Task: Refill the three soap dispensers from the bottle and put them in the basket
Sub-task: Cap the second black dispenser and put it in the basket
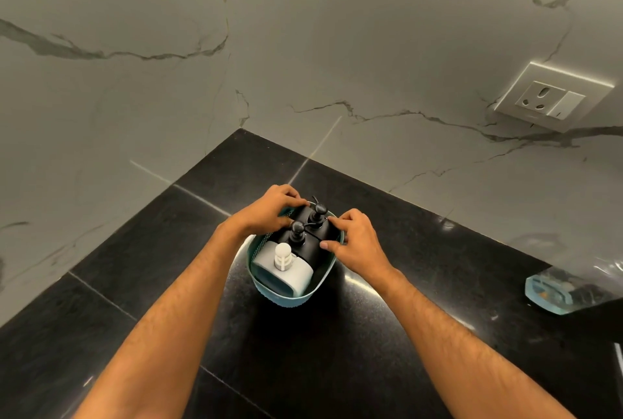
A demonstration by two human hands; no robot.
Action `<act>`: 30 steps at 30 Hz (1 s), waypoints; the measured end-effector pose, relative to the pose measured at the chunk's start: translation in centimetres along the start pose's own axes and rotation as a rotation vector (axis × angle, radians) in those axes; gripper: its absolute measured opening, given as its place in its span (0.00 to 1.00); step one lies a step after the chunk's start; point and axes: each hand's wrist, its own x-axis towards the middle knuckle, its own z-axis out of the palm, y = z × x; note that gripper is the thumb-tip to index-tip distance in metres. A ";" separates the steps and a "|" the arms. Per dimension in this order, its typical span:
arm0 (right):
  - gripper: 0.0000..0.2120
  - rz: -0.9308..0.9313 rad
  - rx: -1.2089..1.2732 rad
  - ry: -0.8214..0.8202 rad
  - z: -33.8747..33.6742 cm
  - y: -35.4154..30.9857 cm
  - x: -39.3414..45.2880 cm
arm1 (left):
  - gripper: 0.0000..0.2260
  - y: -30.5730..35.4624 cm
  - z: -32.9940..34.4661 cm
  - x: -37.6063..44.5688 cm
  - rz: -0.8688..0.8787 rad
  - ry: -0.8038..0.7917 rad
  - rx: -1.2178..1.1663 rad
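Note:
A teal basket (269, 294) stands on the black counter, near the corner of the marble walls. Inside it are three soap dispensers: a grey one with a white pump (286, 268) at the near end, and two black ones with black pumps, one in the middle (301, 240) and one at the far end (320, 219). My left hand (266, 209) grips the far left side of the basket and the black dispensers. My right hand (354, 240) holds the far right side, thumb on the rim, fingers on the far black dispenser. The refill bottle is not in view.
A clear plastic container (566, 290) with small items lies on the counter at the right edge. A white wall socket (553, 98) sits on the marble wall at upper right. The black counter (135, 250) stretches left and toward me.

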 end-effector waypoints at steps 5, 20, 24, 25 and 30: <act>0.30 0.009 0.032 -0.016 0.5 0.0 -0.4 | 0.21 -0.2 0.7 -0.5 -0.026 0.013 -0.099; 0.28 0.382 0.665 0.054 2.8 -0.8 -2.8 | 0.09 1.4 6.6 -9.2 -0.603 0.579 -0.905; 0.25 0.377 0.623 0.049 1.7 -0.9 -0.6 | 0.08 3.1 9.0 -10.3 -0.823 0.748 -0.889; 0.24 0.356 0.608 0.049 1.8 -0.7 0.0 | 0.08 3.7 9.7 -10.5 -0.875 0.797 -0.928; 0.17 0.343 0.592 0.046 2.2 -0.1 2.5 | 0.09 8.4 12.6 -11.1 -1.005 0.951 -1.140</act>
